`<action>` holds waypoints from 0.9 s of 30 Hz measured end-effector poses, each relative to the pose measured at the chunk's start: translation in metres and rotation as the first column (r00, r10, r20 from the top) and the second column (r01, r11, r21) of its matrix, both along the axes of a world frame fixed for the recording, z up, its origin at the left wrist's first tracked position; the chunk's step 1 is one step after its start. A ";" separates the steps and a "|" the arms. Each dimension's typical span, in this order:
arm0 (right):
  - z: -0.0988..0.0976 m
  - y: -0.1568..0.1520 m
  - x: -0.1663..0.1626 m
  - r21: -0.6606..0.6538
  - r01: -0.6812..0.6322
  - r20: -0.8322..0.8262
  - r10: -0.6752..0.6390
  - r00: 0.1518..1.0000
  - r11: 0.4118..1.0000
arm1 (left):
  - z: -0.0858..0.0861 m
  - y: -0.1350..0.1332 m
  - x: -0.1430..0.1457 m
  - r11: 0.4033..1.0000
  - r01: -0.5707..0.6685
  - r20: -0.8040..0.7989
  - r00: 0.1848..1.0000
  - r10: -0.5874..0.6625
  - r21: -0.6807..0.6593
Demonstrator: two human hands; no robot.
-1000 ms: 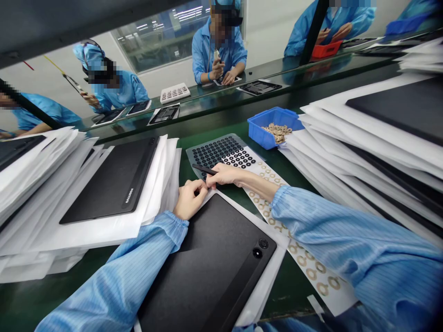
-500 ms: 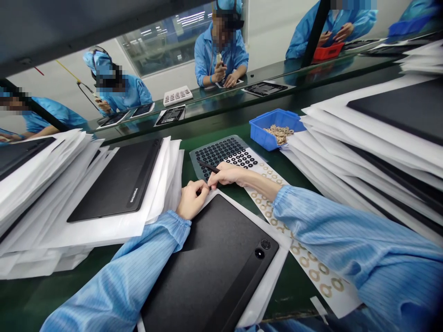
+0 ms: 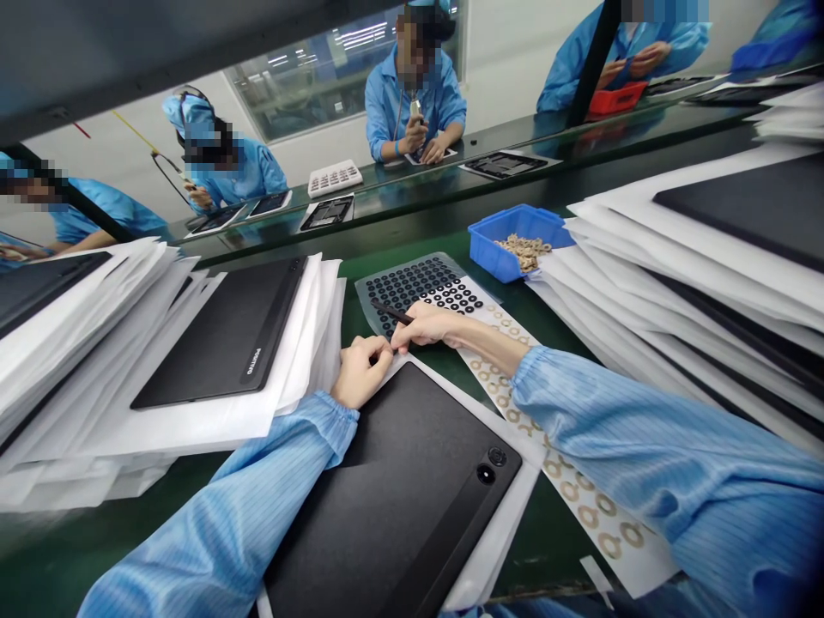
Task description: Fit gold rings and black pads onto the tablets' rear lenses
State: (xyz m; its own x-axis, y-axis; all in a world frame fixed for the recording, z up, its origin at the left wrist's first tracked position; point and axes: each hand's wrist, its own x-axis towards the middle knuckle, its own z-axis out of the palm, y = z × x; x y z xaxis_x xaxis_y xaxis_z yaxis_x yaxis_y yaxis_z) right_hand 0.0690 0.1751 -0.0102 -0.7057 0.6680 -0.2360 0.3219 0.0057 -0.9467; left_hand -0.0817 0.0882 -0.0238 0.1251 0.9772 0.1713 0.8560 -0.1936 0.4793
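Observation:
My left hand (image 3: pixel 361 373) is closed in a pinch at the far corner of a black tablet (image 3: pixel 399 463). Whatever lies between its fingertips is too small or hidden to make out. Touching or nearly touching it, the fingers of my right hand (image 3: pixel 433 326) are closed too. A thin black stick-like tool (image 3: pixel 389 311) is held in that hand, its tip pointing away to the left. The tablet lies camera side up on white sheets (image 3: pixel 529 489). Just beyond my hands is a sheet of black ring stickers (image 3: pixel 418 281), partly over a long white strip with tan rings (image 3: pixel 572 493).
A blue bin (image 3: pixel 484 251) of small tan pieces stands behind the strip. Piles of tablets between white sheets rise at left (image 3: pixel 302 360) and right (image 3: pixel 644 283). Several co-workers in blue sit across the green bench, with opened devices (image 3: pixel 508 163) before them.
The whole view has shifted slightly. My hands keep nearly the same pose at the tablet's corner, and the black tool stays in my right hand.

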 end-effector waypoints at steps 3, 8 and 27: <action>0.001 -0.002 0.000 0.014 0.004 0.010 -0.004 1.000 1.000 | 0.000 0.000 0.000 1.000 -0.005 -0.007 1.000 0.005 0.002; 0.001 -0.005 0.000 0.060 0.015 0.015 -0.016 1.000 0.998 | -0.001 0.000 0.000 1.000 -0.001 -0.018 1.000 0.001 0.003; 0.001 -0.012 -0.003 0.117 0.056 -0.016 -0.055 0.998 0.992 | -0.002 0.001 -0.002 0.999 -0.047 0.022 0.999 0.046 0.018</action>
State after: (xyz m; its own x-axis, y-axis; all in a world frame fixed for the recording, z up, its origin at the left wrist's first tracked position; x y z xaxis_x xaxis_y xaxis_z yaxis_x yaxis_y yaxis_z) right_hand 0.0659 0.1634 -0.0097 -0.6694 0.7287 -0.1447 0.3127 0.0996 -0.9446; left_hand -0.0839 0.0891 -0.0258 0.0758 0.9785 0.1919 0.8540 -0.1631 0.4941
